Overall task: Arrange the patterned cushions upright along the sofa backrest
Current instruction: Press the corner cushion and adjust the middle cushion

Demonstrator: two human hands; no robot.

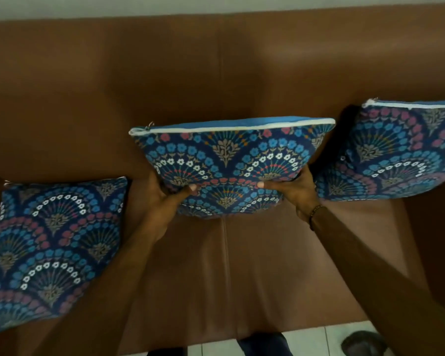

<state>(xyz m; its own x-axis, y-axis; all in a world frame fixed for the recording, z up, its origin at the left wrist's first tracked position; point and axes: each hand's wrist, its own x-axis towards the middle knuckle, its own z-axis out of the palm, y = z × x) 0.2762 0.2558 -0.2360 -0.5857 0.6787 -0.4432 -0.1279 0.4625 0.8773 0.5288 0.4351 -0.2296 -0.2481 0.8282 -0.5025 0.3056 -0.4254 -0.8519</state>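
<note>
Three blue cushions with a fan-and-flower pattern are on a brown sofa. I hold the middle cushion [229, 155] upright against the backrest [216, 73], zip edge on top. My left hand [170, 196] grips its lower left side and my right hand [293, 191] grips its lower right side. The right cushion [396, 155] stands upright against the backrest, partly cut off by the frame edge. Flat on the seat at the left lies the third cushion [52, 247].
The brown sofa seat [242, 273] stretches below the held cushion, with a seam down its middle. White floor tiles [314, 340] and a dark shoe [362, 343] show at the bottom edge. A pale wall runs above the backrest.
</note>
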